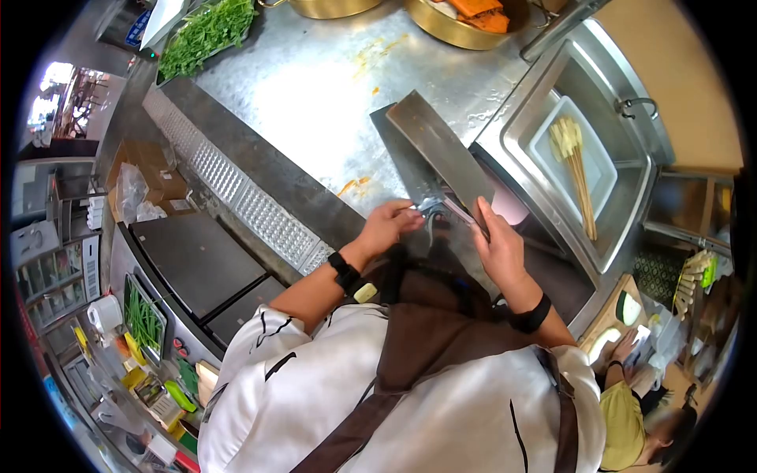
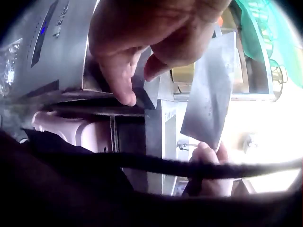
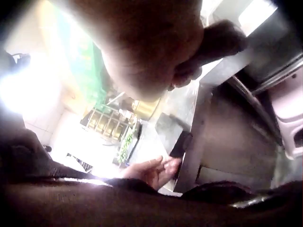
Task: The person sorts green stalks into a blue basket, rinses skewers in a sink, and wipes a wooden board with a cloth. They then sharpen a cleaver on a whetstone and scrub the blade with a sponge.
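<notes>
A broad cleaver (image 1: 441, 146) is held up over the steel counter's edge, and my right hand (image 1: 501, 248) grips it at the handle end. In the left wrist view its flat blade (image 2: 210, 90) rises from the right hand (image 2: 210, 163). Beneath it a second darker flat blade (image 1: 392, 140) lies on the counter, partly covered. My left hand (image 1: 392, 227) is beside the counter edge, fingers loosely bent; the left wrist view shows nothing in this hand (image 2: 147, 38). The right wrist view shows a dark handle-like piece (image 3: 182, 144) close to the left fingertips.
The steel counter (image 1: 300, 102) bears leafy greens (image 1: 206, 35) and brass pans (image 1: 449, 31). On the right a sink (image 1: 544, 79) holds a white tub (image 1: 603, 165) with skewers (image 1: 579, 177). Another person (image 1: 627, 418) is at a cutting board at lower right.
</notes>
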